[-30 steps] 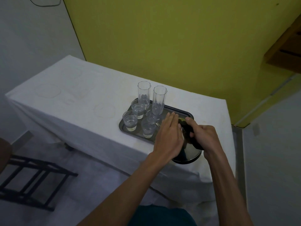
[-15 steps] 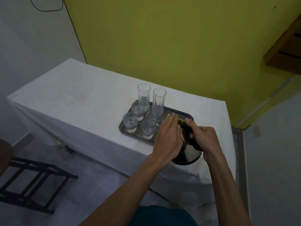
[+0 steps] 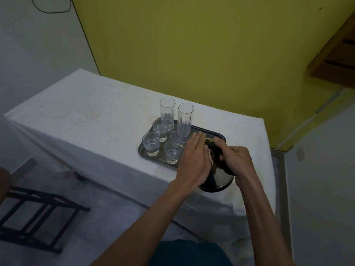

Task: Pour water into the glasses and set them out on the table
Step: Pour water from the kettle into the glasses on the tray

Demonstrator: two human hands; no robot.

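A dark metal tray (image 3: 143, 154) sits near the right end of the white-clothed table (image 3: 80, 120). On it stand two tall empty glasses (image 3: 167, 112) (image 3: 185, 120) and several short glasses (image 3: 151, 147) holding some water. At the tray's right end is a dark shiny jug (image 3: 219, 179), tilted toward the glasses. My right hand (image 3: 235, 160) grips its black handle. My left hand (image 3: 194, 160) lies flat against the jug's left side with straight fingers. The jug's spout is hidden behind my hands.
A yellow wall (image 3: 192, 45) rises right behind the table. A black metal rack (image 3: 38, 214) lies on the floor at the lower left. A wooden shelf (image 3: 338, 52) hangs at the upper right. Faint ring stains mark the cloth left of the tray.
Both hands and the jug stay in nearly the same place over the tray's right end; only the view has shifted slightly.
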